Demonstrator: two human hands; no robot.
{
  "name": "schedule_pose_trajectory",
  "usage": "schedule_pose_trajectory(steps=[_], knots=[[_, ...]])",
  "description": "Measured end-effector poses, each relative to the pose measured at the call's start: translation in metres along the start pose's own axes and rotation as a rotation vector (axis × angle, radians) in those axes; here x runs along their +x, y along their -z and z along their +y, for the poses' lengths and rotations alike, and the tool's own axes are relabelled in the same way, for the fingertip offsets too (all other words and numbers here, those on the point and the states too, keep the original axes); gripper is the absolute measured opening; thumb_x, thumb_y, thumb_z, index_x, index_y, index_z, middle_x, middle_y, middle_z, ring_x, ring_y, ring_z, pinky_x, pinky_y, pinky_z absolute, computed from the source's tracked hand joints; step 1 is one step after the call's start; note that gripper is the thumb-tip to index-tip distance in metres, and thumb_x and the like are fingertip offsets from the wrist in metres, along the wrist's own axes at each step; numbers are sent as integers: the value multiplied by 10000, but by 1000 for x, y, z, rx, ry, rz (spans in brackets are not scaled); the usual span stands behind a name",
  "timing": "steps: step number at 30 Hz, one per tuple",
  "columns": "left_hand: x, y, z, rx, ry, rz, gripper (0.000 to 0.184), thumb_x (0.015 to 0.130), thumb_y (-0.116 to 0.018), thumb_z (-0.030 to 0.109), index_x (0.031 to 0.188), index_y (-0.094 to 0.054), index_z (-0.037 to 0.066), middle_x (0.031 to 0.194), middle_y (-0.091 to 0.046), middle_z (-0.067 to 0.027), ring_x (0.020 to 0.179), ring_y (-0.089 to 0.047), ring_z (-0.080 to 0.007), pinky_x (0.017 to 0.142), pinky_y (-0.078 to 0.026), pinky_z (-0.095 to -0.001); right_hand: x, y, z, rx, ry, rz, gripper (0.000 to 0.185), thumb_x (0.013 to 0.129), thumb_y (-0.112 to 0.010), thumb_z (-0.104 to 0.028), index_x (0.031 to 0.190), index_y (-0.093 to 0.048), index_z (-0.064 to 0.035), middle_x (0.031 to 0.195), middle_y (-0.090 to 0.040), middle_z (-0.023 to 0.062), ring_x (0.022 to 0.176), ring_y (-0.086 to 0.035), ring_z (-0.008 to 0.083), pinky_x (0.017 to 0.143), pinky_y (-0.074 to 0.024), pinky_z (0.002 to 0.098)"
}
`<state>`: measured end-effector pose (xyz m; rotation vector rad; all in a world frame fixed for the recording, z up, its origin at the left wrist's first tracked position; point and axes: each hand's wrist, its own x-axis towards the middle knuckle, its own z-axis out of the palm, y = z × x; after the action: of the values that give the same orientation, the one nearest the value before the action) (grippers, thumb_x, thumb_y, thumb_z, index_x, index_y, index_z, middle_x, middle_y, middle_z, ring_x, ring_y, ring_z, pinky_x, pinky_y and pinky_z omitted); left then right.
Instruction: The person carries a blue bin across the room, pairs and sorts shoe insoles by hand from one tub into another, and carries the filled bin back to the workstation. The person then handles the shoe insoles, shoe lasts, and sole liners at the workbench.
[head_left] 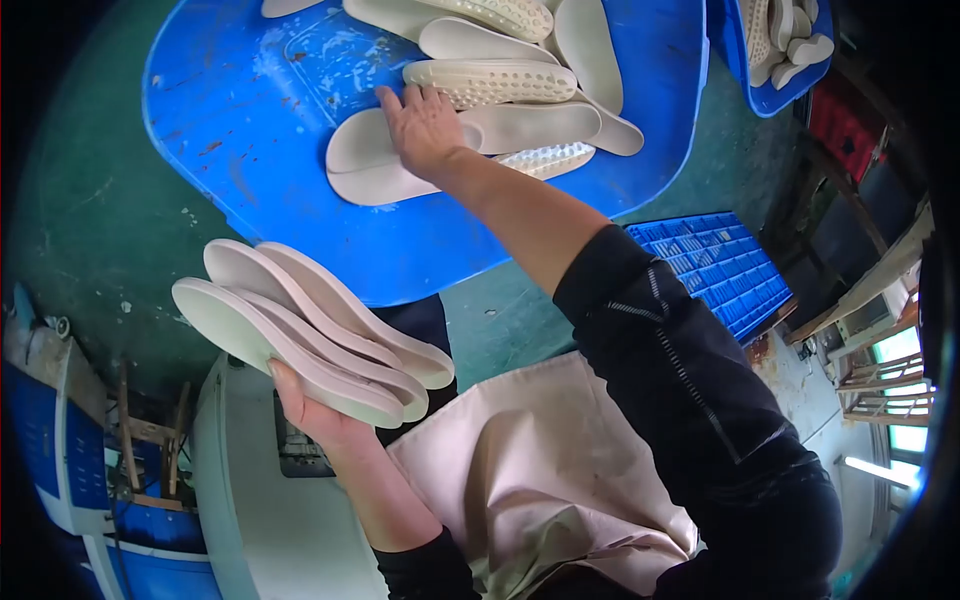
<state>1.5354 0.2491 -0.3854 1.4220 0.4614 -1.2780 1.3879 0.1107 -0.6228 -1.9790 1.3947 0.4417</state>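
Fingers (284,386) clasp soles (300,335) in the left hand (325,420); the open right hand (427,130) touches others (365,150).

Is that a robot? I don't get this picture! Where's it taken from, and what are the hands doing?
No robot here, just a person with two bare hands. There is only one picture, and it comes from a camera on the person's head, looking down, so you see almost what they see.

The left hand holds a bunch of pale, flat things that look like shoe soles. The right hand reaches into a big blue tub and touches more soles lying there. Some of those have bumpy sides.

The pinkish cloth below looks like an apron. Over to the right is a blue tray with little compartments.
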Motion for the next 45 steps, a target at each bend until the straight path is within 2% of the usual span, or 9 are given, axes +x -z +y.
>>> schedule_pose_trajectory(steps=[2,5,10,18,24,26,30,38,45], knots=[[-5,0,-5,37,-1,59,686,1008,-465,473,1521,-309,45,1488,-428,-147,1323,-485,-317,1080,-432,-496,-10,-9,14,-100,-65,-98,515,791,-740,-212,1262,-579,-81,1172,-620,173,1127,-597,342,988,-438,439],[-3,3,-9,-96,60,-45,639,1037,-423,468,1520,-319,63,1491,-429,-145,1326,-478,-322,1099,-414,-501,-48,41,27,-18,141,-446,220,870,-620,-167,1038,-729,-75,1159,-641,144,1135,-599,315,977,-436,434],[-5,-4,-16,-52,46,-8,622,1047,-413,450,1517,-323,53,1475,-446,-146,1311,-494,-317,1089,-428,-489,-83,87,100,-396,121,-340,197,838,-621,-174,946,-753,-77,1231,-578,158,1206,-516,330,984,-428,430],[-2,-1,-33,-74,127,-31,609,1040,-484,365,1511,-323,13,1471,-460,-164,1313,-501,-325,1093,-431,-492,-90,76,154,-411,165,-185,187,837,-609,-187,895,-767,-105,1146,-589,117,1132,-542,296,965,-432,406],[-2,1,-48,178,12,-3,598,943,-640,191,1437,-398,-44,1338,-559,-187,1177,-604,-302,992,-521,-453,-133,144,124,85,19,-232,291,775,-736,-265,977,-760,-57,1088,-702,124,1116,-626,228,972,-485,397],[-12,-2,-46,130,53,-67,623,919,-665,209,1426,-411,-48,1321,-575,-179,1166,-611,-298,989,-524,-445,-162,185,110,961,-262,-613,414,757,-795,-258,1080,-734,-7,1129,-717,149,1072,-658,199,976,-497,362],[-37,-22,-42,3,176,-202,694,845,-731,266,1398,-450,-47,1267,-619,-157,1128,-630,-295,992,-525,-432,-213,224,83,1357,-222,-628,527,766,-830,-208,1215,-671,18,1160,-712,128,1076,-649,193,981,-488,339],[-89,-86,-26,162,174,-271,667,793,-758,185,1372,-496,-18,1244,-636,-142,1108,-644,-285,993,-528,-409,-282,268,113,1505,-149,-653,477,834,-802,-246,1200,-673,30,1138,-710,124,1075,-653,215,987,-491,356],[-133,-174,-60,398,237,-416,631,806,-639,39,1411,-462,2,1300,-597,-152,1163,-607,-295,1052,-476,-440,-346,288,172,1581,-166,-462,459,831,-801,-265,1156,-691,40,1069,-728,140,975,-686,212,912,-531,341]])
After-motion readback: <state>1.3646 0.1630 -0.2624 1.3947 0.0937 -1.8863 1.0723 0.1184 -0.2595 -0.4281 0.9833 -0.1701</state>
